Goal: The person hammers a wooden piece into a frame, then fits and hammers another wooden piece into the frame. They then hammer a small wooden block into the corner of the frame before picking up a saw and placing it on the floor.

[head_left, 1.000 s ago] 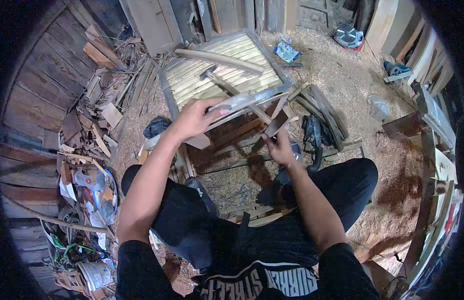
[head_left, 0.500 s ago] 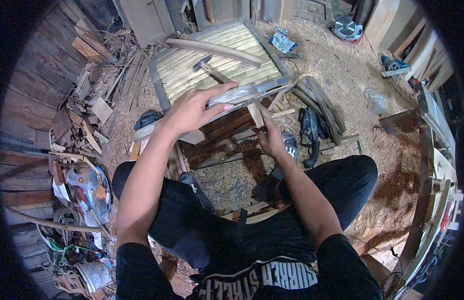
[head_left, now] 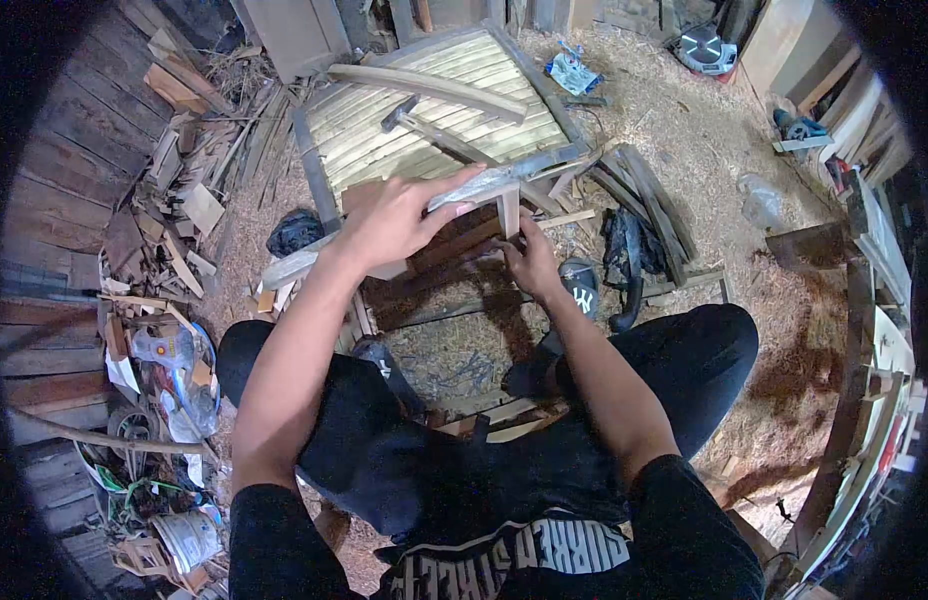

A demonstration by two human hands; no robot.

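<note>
On my left, the scrap heap point(head_left: 184, 205) and a black bag point(head_left: 296, 233) lie beyond the rail's left end, so I have little room that way. My left hand point(head_left: 399, 225) is closed on the rail point(head_left: 489, 183), fingers over its upper edge, thumb below. Beyond it, the hammer point(head_left: 434, 133) rests on the slatted panel point(head_left: 349, 140), near a long strip point(head_left: 434, 88). My right hand point(head_left: 532, 262) pinches the block point(head_left: 510, 212), its top at the rail's near edge; whether they touch, I cannot tell. I judge this step as holding block to rail; the next move calls for keeping both steady. Further right, the beams point(head_left: 656, 205) limit my elbow room; past them, sawdust floor point(head_left: 709, 225) gives more.
</note>
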